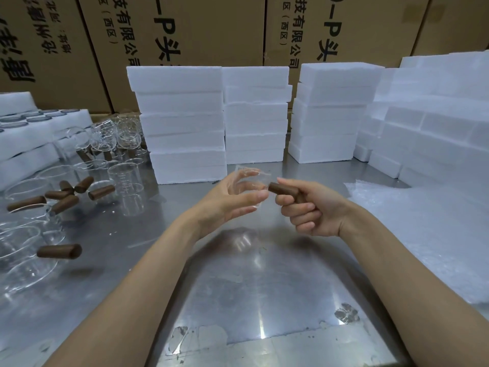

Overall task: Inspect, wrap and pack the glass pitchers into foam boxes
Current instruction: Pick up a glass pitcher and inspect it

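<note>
A glass pitcher [250, 185] is held above the metal table [264, 274] near the centre of the view; its brown wooden handle [284, 192] is gripped by the right hand [307, 207], whose fingers are curled tightly round it with the thumb laid on top; the clear body of the pitcher is cupped from the side by the left hand [227, 201], whose fingers are nearly straight and spread against the glass; the pitcher is blurred, so its tilt cannot be told. At 9 o'clock a crowd of further pitchers [53, 207] with brown handles is seen on the table, some upright, some lying over; behind these, at 10 o'clock, foam trays [18, 139] are stacked. At 12 o'clock three stacks of white foam boxes [182, 125] are stood side by side against printed cardboard cartons [185, 30]; more foam boxes are piled at 2 o'clock. At 3 o'clock a sheet of bubble wrap [423, 234] is spread flat on the table, just beside the right forearm.
</note>
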The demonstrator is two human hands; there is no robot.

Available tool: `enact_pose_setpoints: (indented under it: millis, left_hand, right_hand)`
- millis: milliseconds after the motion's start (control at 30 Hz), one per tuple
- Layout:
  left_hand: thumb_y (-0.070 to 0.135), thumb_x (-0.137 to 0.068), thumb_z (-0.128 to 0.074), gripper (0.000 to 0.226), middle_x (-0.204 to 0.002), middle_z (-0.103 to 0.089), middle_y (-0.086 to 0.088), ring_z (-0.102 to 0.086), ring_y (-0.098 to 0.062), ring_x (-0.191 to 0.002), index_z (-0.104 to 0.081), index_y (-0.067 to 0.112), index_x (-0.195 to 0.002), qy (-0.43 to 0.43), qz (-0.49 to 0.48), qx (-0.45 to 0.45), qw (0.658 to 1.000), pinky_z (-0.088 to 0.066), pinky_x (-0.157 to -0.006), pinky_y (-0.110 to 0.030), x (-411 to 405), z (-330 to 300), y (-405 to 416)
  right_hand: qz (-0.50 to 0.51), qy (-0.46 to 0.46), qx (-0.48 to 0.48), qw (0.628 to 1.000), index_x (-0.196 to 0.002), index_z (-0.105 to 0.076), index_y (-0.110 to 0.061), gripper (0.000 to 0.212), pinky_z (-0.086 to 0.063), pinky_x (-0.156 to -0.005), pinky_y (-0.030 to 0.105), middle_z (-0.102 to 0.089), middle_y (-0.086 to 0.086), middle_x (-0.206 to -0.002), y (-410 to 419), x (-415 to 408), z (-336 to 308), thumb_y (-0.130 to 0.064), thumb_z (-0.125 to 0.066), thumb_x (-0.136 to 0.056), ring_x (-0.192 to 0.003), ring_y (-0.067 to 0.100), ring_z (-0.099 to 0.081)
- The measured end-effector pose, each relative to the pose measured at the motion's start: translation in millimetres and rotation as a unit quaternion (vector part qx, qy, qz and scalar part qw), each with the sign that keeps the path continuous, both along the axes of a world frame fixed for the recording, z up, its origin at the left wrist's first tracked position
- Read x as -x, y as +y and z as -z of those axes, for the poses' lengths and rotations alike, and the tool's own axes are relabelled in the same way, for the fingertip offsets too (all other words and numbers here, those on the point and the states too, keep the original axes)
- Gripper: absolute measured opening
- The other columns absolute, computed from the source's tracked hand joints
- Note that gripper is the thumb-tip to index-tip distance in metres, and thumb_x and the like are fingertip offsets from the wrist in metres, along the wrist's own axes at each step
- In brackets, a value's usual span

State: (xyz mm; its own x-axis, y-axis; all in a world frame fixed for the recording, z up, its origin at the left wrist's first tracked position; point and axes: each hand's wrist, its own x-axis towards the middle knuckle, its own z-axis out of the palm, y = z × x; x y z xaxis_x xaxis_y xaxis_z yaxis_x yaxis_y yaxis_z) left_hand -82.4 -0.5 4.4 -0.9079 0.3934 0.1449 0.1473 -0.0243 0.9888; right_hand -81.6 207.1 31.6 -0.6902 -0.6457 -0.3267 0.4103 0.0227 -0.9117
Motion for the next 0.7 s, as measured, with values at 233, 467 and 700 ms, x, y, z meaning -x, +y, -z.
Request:
enact_pose_setpoints:
  millis: [233, 467, 700]
  left_hand:
    - [0.044, -0.063, -0.08, 0.071, -0.109, -0.066, 0.005, -0.066, -0.007, -0.102, -0.049, 0.03, -0.124, 0.008, -0.111, -0.059, 0.992, -0.053, -0.078, -0.02, 2, 2, -3]
    - [0.047, -0.062, -0.083, 0.073, -0.113, -0.064, 0.003, -0.064, -0.011, -0.104, -0.047, 0.03, -0.123, 0.059, -0.162, -0.03, 0.985, -0.052, -0.079, -0.021, 2, 0, 7]
    - [0.046, -0.056, -0.083, 0.104, -0.127, -0.044, 0.019, -0.053, 0.001, -0.108, -0.025, 0.036, -0.142, 0.188, -0.192, 0.111, 0.957, -0.043, -0.076, -0.002, -1, 1, 14]
  right_hand:
    - [0.23, 0.111, -0.011, 0.967, -0.088, -0.058, -0.02, 0.034, -0.039, -0.043, 0.017, -0.05, -0.007, -0.063, -8, 4, 3, -0.054, -0.054, -0.088, -0.042, 0.006, -0.037]
    - [0.234, 0.229, -0.02, 0.945, -0.107, -0.066, -0.021, 0.026, -0.047, -0.054, 0.016, -0.069, -0.008, -0.088, -15, 3, 11, -0.038, -0.063, -0.087, -0.057, 0.003, -0.055]
    - [0.309, 0.23, 0.009, 0.923, -0.104, -0.067, -0.018, 0.017, -0.046, -0.052, 0.013, -0.069, -0.01, -0.081, -14, 5, 9, -0.026, -0.055, -0.095, -0.052, 0.0, -0.054]
